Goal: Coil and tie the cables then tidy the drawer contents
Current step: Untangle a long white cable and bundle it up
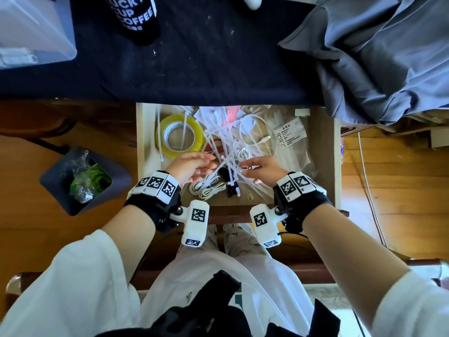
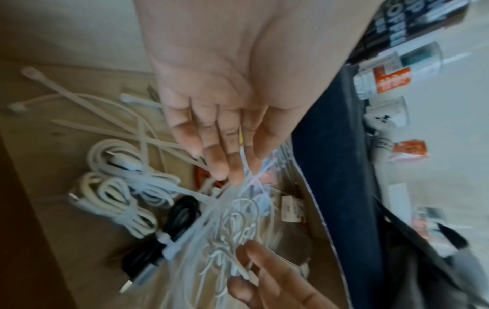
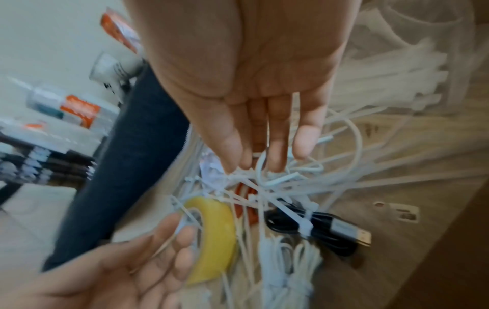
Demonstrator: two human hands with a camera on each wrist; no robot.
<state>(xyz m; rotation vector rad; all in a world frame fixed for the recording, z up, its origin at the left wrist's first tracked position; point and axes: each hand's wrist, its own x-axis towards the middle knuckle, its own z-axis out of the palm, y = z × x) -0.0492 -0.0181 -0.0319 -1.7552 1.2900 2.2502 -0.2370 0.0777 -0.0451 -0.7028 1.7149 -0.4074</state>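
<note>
Cables (image 1: pixel 210 188) under loose zip ties (image 1: pixel 218 139) (tape roll (image 1: pixel 179 136) beside)

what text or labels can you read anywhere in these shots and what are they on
"LUCKY CUP COFFEE": black cup on the dark tablecloth, top letters cut off.
White label sheet in the drawer: print too small to read.
Orange-labelled tubes: blurred, unreadable.
Wrist markers: coded squares, no words.

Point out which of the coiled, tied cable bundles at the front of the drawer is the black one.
The black bundle lies furthest right of the three, cinched by a white zip tie, its metal USB plug pointing toward the drawer front. The two white bundles lie beside it on its left.
</note>
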